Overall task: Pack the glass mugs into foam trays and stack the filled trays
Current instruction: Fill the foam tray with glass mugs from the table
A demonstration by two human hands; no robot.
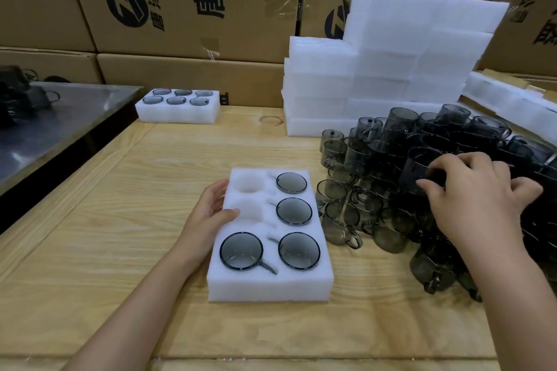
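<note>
A white foam tray (265, 286) lies on the wooden table in front of me. Several smoky glass mugs sit in its holes, such as one mug (241, 250) at the near left; two holes at the far left stand empty (249, 185). My left hand (209, 208) rests against the tray's left edge, thumb on its top, fingers relaxed. To the right lies a heap of loose grey glass mugs (391, 190). My right hand (479, 199) reaches into the heap and its fingers curl round a dark mug (417, 172) on top.
A filled foam tray (177, 116) stands at the table's far left. Stacks of foam trays (391, 69) rise at the back right. Cardboard boxes (180, 9) wall off the rear. A metal table (60, 117) adjoins on the left.
</note>
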